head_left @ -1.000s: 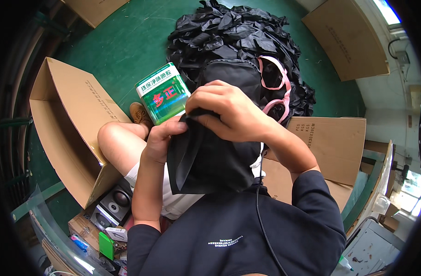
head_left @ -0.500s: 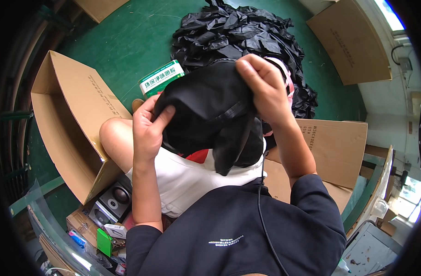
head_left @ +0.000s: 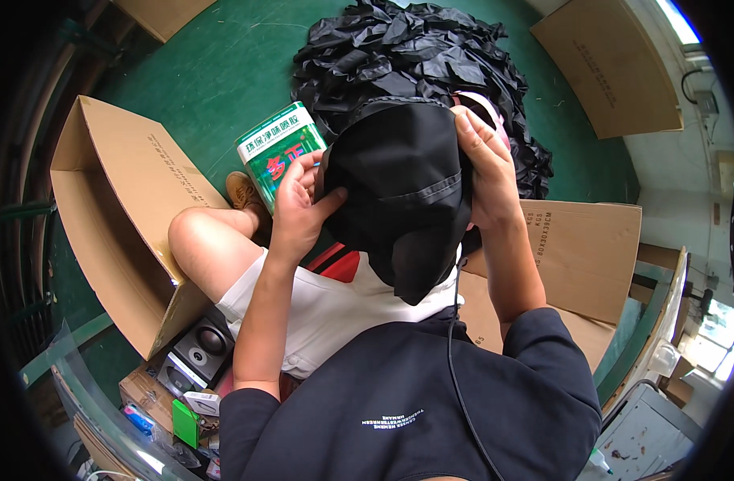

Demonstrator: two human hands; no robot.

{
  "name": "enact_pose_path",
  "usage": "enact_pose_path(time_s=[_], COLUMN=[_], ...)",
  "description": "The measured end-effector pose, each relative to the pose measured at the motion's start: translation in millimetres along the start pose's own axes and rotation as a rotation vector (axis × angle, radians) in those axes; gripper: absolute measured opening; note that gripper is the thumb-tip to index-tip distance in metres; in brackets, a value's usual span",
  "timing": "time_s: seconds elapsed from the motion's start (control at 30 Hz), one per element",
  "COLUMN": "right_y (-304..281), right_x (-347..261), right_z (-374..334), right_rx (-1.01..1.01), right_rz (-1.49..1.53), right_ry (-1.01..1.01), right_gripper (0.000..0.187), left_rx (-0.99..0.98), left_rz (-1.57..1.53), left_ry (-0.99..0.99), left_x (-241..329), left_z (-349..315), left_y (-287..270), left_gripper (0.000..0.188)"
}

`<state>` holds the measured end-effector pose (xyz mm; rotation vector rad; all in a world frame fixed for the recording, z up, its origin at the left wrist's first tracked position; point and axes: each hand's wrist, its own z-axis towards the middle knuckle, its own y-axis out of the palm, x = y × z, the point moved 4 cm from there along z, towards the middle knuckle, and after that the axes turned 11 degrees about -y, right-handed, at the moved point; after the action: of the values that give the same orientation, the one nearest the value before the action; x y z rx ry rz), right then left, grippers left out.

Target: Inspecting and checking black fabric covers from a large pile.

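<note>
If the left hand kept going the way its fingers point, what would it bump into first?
The left hand already touches the black fabric piece. Its fingers point up and away, so next it would probably meet the green tin just beyond, though depth is hard to judge.

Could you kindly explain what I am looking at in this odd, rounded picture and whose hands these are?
There is no machine here: a camera worn on a person's head looks down through a fisheye lens, so straight edges bend. The left hand and right hand both grip a black fabric piece, held up over the lap. On the green floor beyond lies a pile of black fabric pieces, a green tin and an open cardboard box. A small speaker sits at lower left.
</note>
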<state>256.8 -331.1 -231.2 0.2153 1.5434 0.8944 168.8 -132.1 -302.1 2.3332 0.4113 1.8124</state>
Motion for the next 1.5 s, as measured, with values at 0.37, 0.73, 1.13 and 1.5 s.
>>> enact_pose_path(time_s=[0.37,0.73,1.13,1.5], right_y=[-63,-66,-142,-197], right_x=[-23,0,-11,85], right_z=[-15,-49,22,13], right_rx=[-0.140,-0.225,0.101,0.457], right_rz=[-0.253,0.356,0.054,-0.145], right_ry=[-0.007,0.055,-0.152,0.272], right_gripper=[0.013,0.020,0.024,0.017], left_rx=[-0.478,-0.579,-0.381,-0.027], left_rz=[-0.392,-0.848,-0.241,-0.128], left_ry=[-0.060,-0.014,-0.158,-0.601], left_x=[9,1,45,-82], left_z=[-32,-30,88,145], left_y=[-45,-8,6,-44], left_gripper=[0.030,0.081,0.031,0.025])
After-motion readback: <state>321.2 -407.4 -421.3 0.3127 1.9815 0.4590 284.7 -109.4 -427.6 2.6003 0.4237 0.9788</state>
